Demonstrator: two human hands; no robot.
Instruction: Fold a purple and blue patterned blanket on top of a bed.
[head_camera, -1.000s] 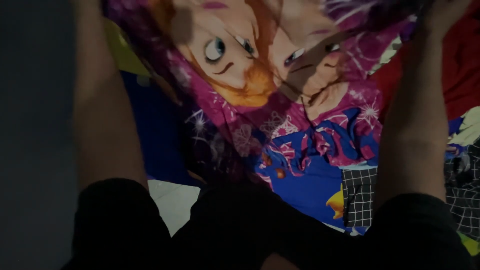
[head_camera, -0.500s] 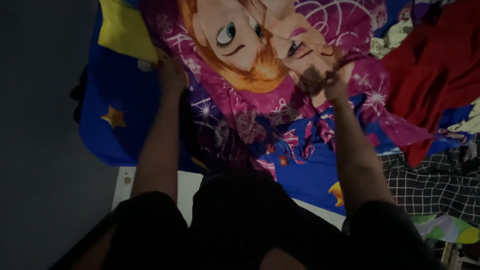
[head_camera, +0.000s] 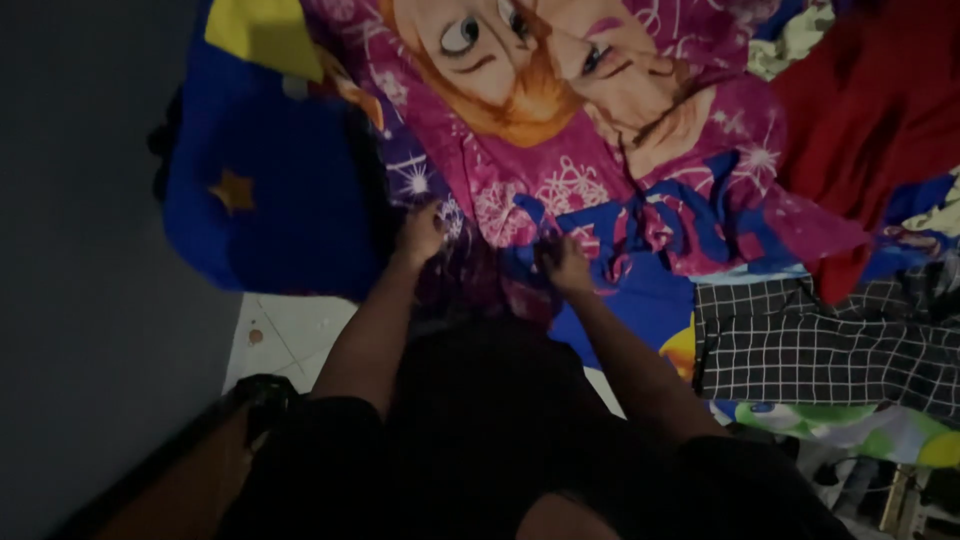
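A pink and purple cloth (head_camera: 600, 150) printed with cartoon faces and snowflakes lies spread over a blue sheet (head_camera: 270, 210) with yellow stars. My left hand (head_camera: 420, 235) grips the near edge of the pink cloth at its dark purple corner. My right hand (head_camera: 565, 268) pinches the same near edge a little to the right, where the blue lettering starts. Both forearms reach forward from my dark sleeves.
A red cloth (head_camera: 860, 110) lies at the upper right. A black and white checked cloth (head_camera: 800, 340) sits at the right, with a green and yellow printed piece (head_camera: 880, 435) below it. White floor tile (head_camera: 285, 335) shows at the left.
Both hands have drawn back from the far part of the pink cloth toward me and now hold its near edge, closer together. The cloth lies flatter.
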